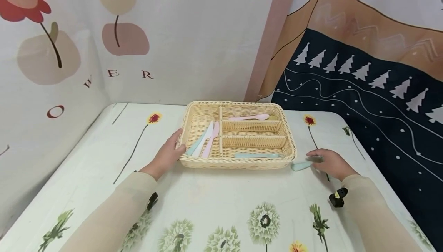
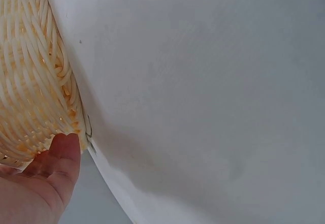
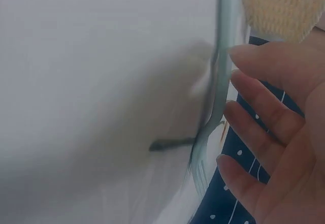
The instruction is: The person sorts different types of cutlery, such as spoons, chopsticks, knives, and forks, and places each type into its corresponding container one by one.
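Observation:
A wicker basket (image 1: 238, 163) with compartments sits on the table. My left hand (image 1: 166, 154) holds its left side near the front corner; in the left wrist view the fingers (image 2: 66, 150) touch the woven outer wall. The long left compartment has teal, white and pink utensils (image 1: 211, 138) in it. A pink spoon (image 1: 249, 117) lies in the back right compartment, a teal utensil (image 1: 257, 155) in the front right one. Right of the basket, my right hand (image 1: 327, 161) is at a teal fork (image 3: 223, 76) on the tabletop, fingers loosely spread beside its handle. In the head view the hand partly hides the fork.
A white floral cloth (image 1: 214, 194) covers the table. Behind it hangs a light printed curtain (image 1: 194, 44), and at the right a dark blue cloth with white trees (image 1: 367, 102). Each wrist carries a small black device (image 1: 338, 198).

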Demonstrator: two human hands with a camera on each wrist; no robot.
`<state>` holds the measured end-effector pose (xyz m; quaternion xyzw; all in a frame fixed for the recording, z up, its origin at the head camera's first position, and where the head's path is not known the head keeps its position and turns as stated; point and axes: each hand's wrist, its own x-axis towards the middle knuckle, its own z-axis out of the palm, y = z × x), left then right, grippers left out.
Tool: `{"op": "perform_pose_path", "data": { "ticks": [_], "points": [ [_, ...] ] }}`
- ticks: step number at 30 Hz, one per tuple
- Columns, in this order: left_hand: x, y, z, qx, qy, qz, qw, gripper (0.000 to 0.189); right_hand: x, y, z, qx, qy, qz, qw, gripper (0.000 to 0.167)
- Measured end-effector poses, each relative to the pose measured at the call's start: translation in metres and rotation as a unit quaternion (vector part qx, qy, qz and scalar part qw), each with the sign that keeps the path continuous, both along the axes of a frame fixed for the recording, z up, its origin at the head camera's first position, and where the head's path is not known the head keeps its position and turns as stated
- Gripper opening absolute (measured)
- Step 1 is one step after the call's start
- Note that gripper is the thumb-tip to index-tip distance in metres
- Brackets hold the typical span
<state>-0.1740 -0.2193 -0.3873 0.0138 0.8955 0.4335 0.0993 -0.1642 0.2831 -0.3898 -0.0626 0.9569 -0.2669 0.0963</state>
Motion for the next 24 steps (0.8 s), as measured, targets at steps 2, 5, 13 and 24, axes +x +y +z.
{"op": "perform_pose_path", "data": {
  "ticks": [2,5,13,24],
  "points": [
    [0.001,-0.001,0.000,0.000,-0.002,0.003,1.0000,0.071,-0.001,0.000,-0.001,0.004,0.000,0.005,1.0000,0.037],
    [0.001,-0.001,0.001,-0.002,-0.003,0.006,1.0000,0.071,-0.002,-0.001,-0.002,0.013,0.000,0.011,0.9998,0.036],
    [0.001,-0.002,0.001,-0.005,-0.005,0.008,0.9999,0.071,-0.008,0.000,-0.006,0.049,0.015,0.025,0.9984,0.027],
    [0.000,0.001,0.000,-0.006,0.000,0.005,1.0000,0.071,-0.011,0.001,-0.005,0.092,0.040,0.056,0.9933,0.020]
  ]
}}
